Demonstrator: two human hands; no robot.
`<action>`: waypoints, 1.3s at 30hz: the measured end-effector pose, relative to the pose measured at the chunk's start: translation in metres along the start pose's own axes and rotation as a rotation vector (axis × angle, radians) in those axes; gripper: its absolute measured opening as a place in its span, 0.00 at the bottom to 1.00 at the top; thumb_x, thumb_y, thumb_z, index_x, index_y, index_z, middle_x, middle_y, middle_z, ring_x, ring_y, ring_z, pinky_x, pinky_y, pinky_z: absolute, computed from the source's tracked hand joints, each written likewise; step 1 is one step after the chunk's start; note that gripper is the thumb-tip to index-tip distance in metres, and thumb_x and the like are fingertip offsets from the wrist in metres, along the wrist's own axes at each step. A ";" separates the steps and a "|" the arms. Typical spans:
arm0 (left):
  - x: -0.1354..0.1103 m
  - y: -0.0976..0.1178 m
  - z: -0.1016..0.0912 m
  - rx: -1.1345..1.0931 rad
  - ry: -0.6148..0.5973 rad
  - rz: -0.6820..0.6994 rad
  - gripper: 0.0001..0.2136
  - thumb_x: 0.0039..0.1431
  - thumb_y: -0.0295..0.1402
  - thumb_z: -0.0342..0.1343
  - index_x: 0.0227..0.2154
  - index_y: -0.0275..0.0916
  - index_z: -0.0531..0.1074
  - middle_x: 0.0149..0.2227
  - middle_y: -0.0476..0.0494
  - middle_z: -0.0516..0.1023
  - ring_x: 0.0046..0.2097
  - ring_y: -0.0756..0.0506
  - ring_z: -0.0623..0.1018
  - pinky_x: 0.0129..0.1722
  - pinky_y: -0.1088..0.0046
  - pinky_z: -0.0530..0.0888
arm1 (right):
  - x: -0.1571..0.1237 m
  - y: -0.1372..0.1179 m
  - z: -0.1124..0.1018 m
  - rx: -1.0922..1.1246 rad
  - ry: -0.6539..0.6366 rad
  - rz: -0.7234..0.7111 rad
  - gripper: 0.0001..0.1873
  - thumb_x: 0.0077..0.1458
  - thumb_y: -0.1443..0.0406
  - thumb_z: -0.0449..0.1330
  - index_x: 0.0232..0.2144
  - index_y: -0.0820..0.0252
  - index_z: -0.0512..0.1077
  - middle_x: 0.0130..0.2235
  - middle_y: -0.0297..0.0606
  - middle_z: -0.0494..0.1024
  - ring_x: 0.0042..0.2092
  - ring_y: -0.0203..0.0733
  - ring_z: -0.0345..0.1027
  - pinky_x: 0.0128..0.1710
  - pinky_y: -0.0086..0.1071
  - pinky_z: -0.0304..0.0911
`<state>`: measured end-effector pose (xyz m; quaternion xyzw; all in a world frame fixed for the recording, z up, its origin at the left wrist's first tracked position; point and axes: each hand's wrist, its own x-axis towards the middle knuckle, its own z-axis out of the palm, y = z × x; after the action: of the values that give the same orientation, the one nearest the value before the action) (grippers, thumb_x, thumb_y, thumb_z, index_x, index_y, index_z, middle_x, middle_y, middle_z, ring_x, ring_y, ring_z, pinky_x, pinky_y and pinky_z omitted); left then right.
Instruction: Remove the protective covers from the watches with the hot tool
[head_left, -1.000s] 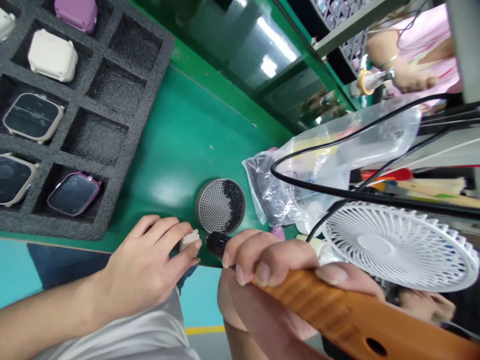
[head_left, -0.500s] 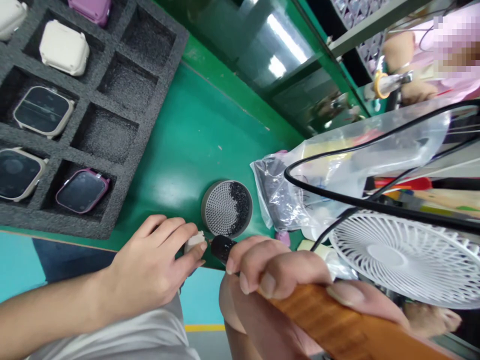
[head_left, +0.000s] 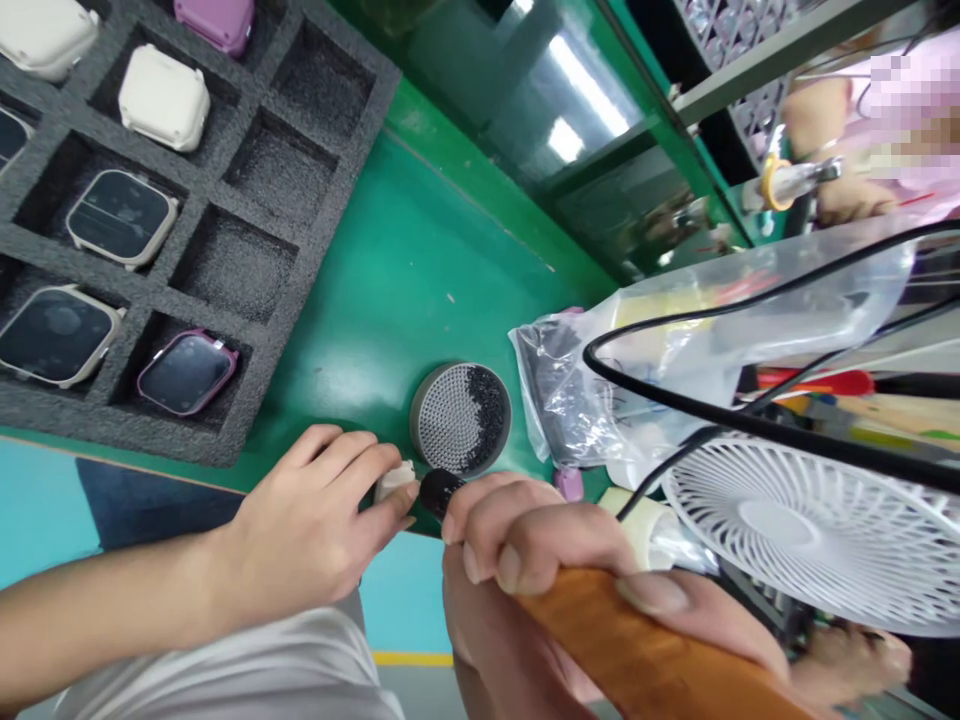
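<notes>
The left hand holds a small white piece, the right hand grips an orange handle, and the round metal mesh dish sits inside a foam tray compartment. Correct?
No: the round metal mesh dish stands on the green mat, outside the foam tray, as the head view shows. The rest holds.

a mesh dish (head_left: 460,418) sits just beyond the left hand (head_left: 307,520) and right hand (head_left: 540,545).

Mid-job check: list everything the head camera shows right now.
foam tray: 1, dark grey, upper left
smartwatches: 7, cream or pink, in tray pockets
bench mat: 1, green, under tray
perforated tin: 1, grey, on mat
plastic bag: 1, clear, right of tin
desk fan: 1, white, lower right
black cables: two or more, black, over bag
co-worker's hand: 1, upper right
white piece: 1, white, in left hand
orange-handled tool: 1, orange, black tip, in right hand
left hand: 1, lower left
right hand: 1, lower middle
</notes>
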<state>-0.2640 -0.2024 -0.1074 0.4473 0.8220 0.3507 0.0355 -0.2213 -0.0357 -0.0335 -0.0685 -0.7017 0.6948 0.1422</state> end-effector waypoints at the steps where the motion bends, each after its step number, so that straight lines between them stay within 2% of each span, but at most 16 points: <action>1: 0.001 0.000 0.000 0.000 0.000 0.000 0.08 0.69 0.33 0.59 0.47 0.42 0.78 0.52 0.42 0.79 0.53 0.39 0.75 0.50 0.56 0.68 | 0.001 0.002 0.001 0.004 -0.032 -0.028 0.18 0.70 0.58 0.47 0.39 0.51 0.76 0.30 0.33 0.74 0.30 0.44 0.70 0.32 0.49 0.71; 4: 0.002 0.001 -0.002 0.010 0.009 0.002 0.07 0.70 0.35 0.58 0.46 0.42 0.78 0.51 0.42 0.79 0.52 0.39 0.75 0.49 0.57 0.68 | -0.001 0.004 0.005 0.062 0.137 -0.197 0.15 0.69 0.57 0.48 0.48 0.51 0.72 0.32 0.32 0.75 0.29 0.42 0.69 0.29 0.46 0.70; 6: 0.001 0.001 -0.002 0.027 0.014 0.010 0.08 0.70 0.35 0.58 0.47 0.42 0.78 0.51 0.41 0.79 0.51 0.39 0.75 0.49 0.57 0.69 | -0.003 0.002 0.006 0.062 0.182 -0.172 0.17 0.70 0.53 0.47 0.52 0.50 0.70 0.34 0.33 0.75 0.30 0.42 0.70 0.30 0.47 0.71; 9: -0.002 -0.001 -0.003 0.048 -0.027 0.030 0.13 0.69 0.33 0.57 0.53 0.41 0.77 0.55 0.40 0.79 0.53 0.38 0.75 0.51 0.56 0.69 | -0.002 -0.004 -0.001 0.058 0.188 -0.107 0.22 0.66 0.44 0.53 0.50 0.50 0.71 0.34 0.32 0.75 0.31 0.44 0.71 0.30 0.48 0.71; 12: -0.004 -0.002 -0.005 0.066 -0.085 0.077 0.19 0.66 0.29 0.55 0.59 0.36 0.74 0.63 0.37 0.74 0.57 0.35 0.73 0.55 0.52 0.69 | 0.008 -0.002 -0.011 0.042 0.332 -0.232 0.24 0.63 0.42 0.56 0.48 0.50 0.72 0.33 0.30 0.72 0.29 0.40 0.68 0.28 0.43 0.68; 14: -0.003 -0.001 -0.005 0.088 -0.077 0.074 0.18 0.67 0.32 0.56 0.58 0.36 0.75 0.64 0.34 0.73 0.59 0.33 0.73 0.53 0.52 0.69 | 0.017 0.005 -0.016 0.060 0.376 -0.292 0.25 0.62 0.41 0.53 0.47 0.50 0.73 0.32 0.30 0.71 0.27 0.39 0.67 0.26 0.41 0.67; 17: 0.000 0.002 -0.004 0.143 -0.017 0.029 0.15 0.69 0.41 0.59 0.53 0.40 0.77 0.54 0.34 0.77 0.54 0.35 0.75 0.48 0.55 0.70 | 0.024 0.018 -0.020 0.128 0.357 -0.302 0.26 0.61 0.41 0.51 0.47 0.49 0.73 0.32 0.30 0.73 0.27 0.40 0.67 0.24 0.40 0.66; 20: 0.001 0.003 0.000 0.158 0.027 0.018 0.12 0.69 0.39 0.60 0.51 0.42 0.78 0.48 0.38 0.78 0.48 0.38 0.76 0.46 0.57 0.70 | 0.025 0.024 -0.021 0.149 0.361 -0.295 0.26 0.61 0.40 0.50 0.46 0.49 0.73 0.32 0.31 0.73 0.26 0.40 0.67 0.24 0.40 0.66; 25: -0.003 0.000 0.004 0.124 0.062 0.020 0.12 0.65 0.29 0.62 0.51 0.43 0.78 0.50 0.38 0.77 0.49 0.37 0.75 0.47 0.56 0.70 | 0.024 0.024 -0.020 0.131 0.358 -0.253 0.25 0.60 0.40 0.51 0.45 0.49 0.72 0.31 0.30 0.73 0.27 0.39 0.67 0.24 0.40 0.67; 34: -0.007 -0.003 0.003 0.087 0.068 0.048 0.17 0.62 0.25 0.62 0.54 0.40 0.78 0.54 0.38 0.79 0.51 0.36 0.76 0.49 0.55 0.71 | 0.026 0.030 -0.022 0.091 0.372 -0.299 0.27 0.61 0.40 0.49 0.47 0.49 0.72 0.32 0.31 0.73 0.26 0.39 0.66 0.22 0.39 0.65; 39: -0.009 -0.004 0.002 0.083 0.040 0.088 0.17 0.65 0.25 0.59 0.55 0.38 0.77 0.59 0.42 0.79 0.53 0.38 0.75 0.50 0.55 0.70 | 0.020 0.011 -0.016 0.069 0.355 -0.269 0.25 0.60 0.41 0.55 0.47 0.50 0.73 0.32 0.30 0.73 0.28 0.39 0.67 0.26 0.40 0.67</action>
<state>-0.2607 -0.2099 -0.1135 0.4771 0.8159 0.3264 -0.0147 -0.2370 -0.0140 -0.0420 -0.0906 -0.6444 0.6701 0.3570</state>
